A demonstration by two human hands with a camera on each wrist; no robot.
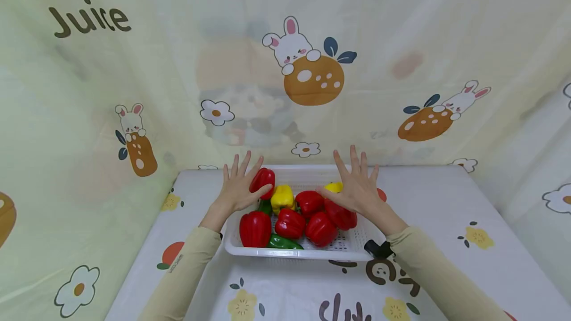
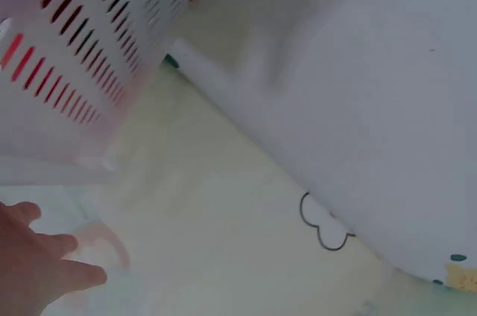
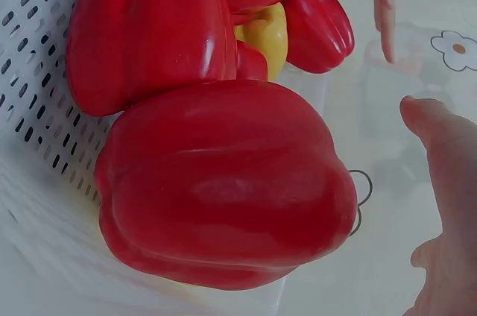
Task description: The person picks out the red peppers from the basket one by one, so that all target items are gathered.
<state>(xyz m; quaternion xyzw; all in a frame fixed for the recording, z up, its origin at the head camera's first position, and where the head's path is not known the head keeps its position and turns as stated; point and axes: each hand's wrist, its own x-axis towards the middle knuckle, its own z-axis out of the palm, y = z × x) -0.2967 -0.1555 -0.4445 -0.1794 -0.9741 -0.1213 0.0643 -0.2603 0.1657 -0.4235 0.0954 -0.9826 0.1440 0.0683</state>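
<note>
Red bell peppers (image 1: 255, 229) are gathered in a white perforated basket (image 1: 308, 255), crowded together with a yellow pepper (image 1: 283, 200), another partly hidden yellow pepper (image 1: 333, 187) and green peppers (image 1: 283, 242), one of which is laid along the near rim. Nothing is gripped by either hand: the left hand (image 1: 237, 189) is spread over the basket's left side, and the right hand (image 1: 357, 189) is held likewise at its right, fingers straight and parted. An upright red pepper (image 1: 263, 178) is partly covered by the left thumb in the head view; whether it is touched cannot be told. The far right rim is blocked from sight by the right hand. A black object (image 1: 378, 249) is seen beneath the right cuff (image 1: 403, 241). The basket is set on a printed tablecloth (image 1: 428, 202), backed by a rabbit-patterned curtain (image 1: 169, 63).
</note>
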